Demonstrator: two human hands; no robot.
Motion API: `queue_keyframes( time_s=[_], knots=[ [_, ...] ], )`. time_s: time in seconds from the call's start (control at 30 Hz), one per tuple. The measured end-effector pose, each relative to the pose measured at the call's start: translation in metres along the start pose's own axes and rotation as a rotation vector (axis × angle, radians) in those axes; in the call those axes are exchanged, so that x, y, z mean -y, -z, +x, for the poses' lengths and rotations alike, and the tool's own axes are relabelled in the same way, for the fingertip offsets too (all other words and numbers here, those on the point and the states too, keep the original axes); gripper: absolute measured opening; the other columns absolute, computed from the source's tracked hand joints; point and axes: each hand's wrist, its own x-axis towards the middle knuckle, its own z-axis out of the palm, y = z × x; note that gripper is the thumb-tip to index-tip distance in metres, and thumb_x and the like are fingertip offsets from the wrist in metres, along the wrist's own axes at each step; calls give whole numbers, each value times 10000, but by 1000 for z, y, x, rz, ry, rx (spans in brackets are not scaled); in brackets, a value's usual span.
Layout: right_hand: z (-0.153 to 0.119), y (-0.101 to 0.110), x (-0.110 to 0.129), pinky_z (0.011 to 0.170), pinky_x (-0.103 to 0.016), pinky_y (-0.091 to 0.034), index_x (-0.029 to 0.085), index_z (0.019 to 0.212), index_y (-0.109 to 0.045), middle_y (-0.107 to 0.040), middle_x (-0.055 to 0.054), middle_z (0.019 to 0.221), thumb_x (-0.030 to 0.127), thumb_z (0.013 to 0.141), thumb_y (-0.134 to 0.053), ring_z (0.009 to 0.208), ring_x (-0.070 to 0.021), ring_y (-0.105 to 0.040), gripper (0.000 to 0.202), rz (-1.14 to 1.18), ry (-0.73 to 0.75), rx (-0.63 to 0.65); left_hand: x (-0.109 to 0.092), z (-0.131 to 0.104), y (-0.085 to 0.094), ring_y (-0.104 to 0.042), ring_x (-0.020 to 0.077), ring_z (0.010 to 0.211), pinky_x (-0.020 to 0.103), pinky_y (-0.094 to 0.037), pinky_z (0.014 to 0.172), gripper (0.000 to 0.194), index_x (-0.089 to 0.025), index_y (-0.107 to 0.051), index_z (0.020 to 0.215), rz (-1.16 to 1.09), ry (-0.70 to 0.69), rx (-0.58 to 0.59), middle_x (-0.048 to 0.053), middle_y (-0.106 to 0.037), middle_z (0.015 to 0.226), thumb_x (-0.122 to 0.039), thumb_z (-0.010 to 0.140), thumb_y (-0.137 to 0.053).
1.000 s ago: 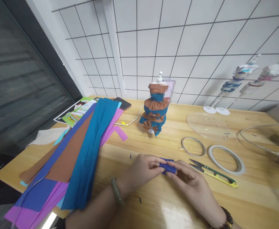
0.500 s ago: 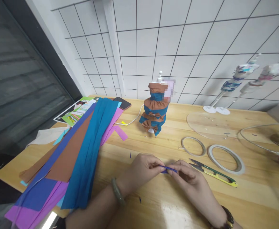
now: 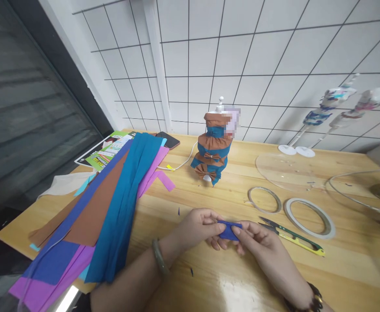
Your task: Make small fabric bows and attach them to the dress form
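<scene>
Two bare hands met above a wooden table (image 3: 159,223), near its front edge. The left hand (image 3: 199,227), a green bangle (image 3: 160,258) on its wrist, pinched one end of a small folded blue piece (image 3: 229,232); the right hand (image 3: 263,245), with a dark beaded bracelet (image 3: 315,297), pinched the other end, both thumbs on top. The piece was held between them. Just right of the right hand lay yellow-and-green thread snips (image 3: 302,239), then two tape rolls (image 3: 329,225) side by side. To the left, long teal, brown, blue and purple strips (image 3: 116,216) overlapped. Farther back stood a miniature dress form (image 3: 213,149) in brown and teal with bows, before a white tiled wall (image 3: 199,58).
</scene>
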Motion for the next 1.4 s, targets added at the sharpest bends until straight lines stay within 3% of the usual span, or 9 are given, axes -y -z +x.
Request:
queue_keyframes(
  time_s=[0.17,0.43,0.63,0.8,1.07,1.4],
  knots=[
    [1,-2,-1,475,-249,-425,158,753,-608,-607,-30,609,575,692,-552,496,-132,-523,426,-23,-21,-38,-3,-4,-1,-604,113,539,233,-480,529,391,-96,-583,871,-16,56,73,63,-648,682,-398,637,-669],
    [-1,-4,-1,518,-251,-470,156,866,-644,-658,-41,656,457,713,-595,563,-151,-574,341,-59,47,-94,-3,-5,0,-595,117,529,248,-470,549,368,-88,-574,763,4,91,49,55,-637,625,-390,592,-698],
    [-1,-4,-5,654,-309,-528,171,914,-619,-693,-64,770,434,703,-618,684,-194,-640,338,-79,82,-146,2,-3,0,-591,119,525,251,-461,549,337,-98,-575,761,77,54,57,37,-625,612,-379,608,-681],
    [-2,-4,-9,633,-290,-537,182,903,-616,-685,-58,755,405,713,-620,672,-184,-636,292,-88,97,-171,4,-4,-1,-587,114,529,237,-451,548,299,-113,-571,745,119,48,77,27,-621,594,-366,621,-670],
    [-4,-4,-14,632,-282,-541,187,876,-648,-694,-65,783,369,701,-643,693,-191,-642,253,-124,179,-224,0,-5,-4,-590,116,541,246,-468,557,360,-111,-574,734,159,28,47,51,-632,624,-467,677,-590],
    [-2,-3,-7,719,-299,-528,182,950,-629,-697,-79,854,419,731,-601,794,-202,-640,324,-107,134,-222,2,-3,-2,-621,139,574,223,-474,520,347,-108,-547,688,149,-5,-17,52,-624,616,-453,694,-577]
  ],
)
